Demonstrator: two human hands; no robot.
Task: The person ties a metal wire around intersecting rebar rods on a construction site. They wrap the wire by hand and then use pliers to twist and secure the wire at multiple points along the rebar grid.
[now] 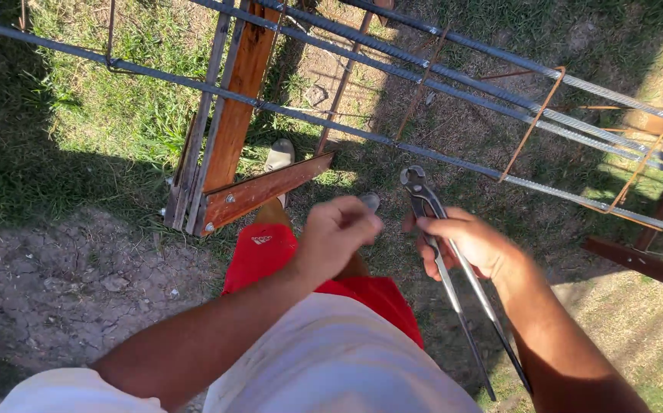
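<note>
Right hand (465, 243) is wrapped round the long-handled tying nippers (454, 268) mid-frame, head up toward the rebar cage (393, 141). Left hand (337, 233) beside it is curled into a loose fist, can't tell if it's holding anything

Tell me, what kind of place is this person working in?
Probably an outdoor building site or yard. Long ribbed steel bars with thin rusty ties rest on a wooden trestle over grass and bare dirt, and the right hand holds long-handled pincers.

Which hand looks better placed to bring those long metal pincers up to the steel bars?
Probably the right hand: it already holds the long-handled metal pincers, head pointing towards the grey ribbed steel bars. The left hand is a closed fist.
</note>
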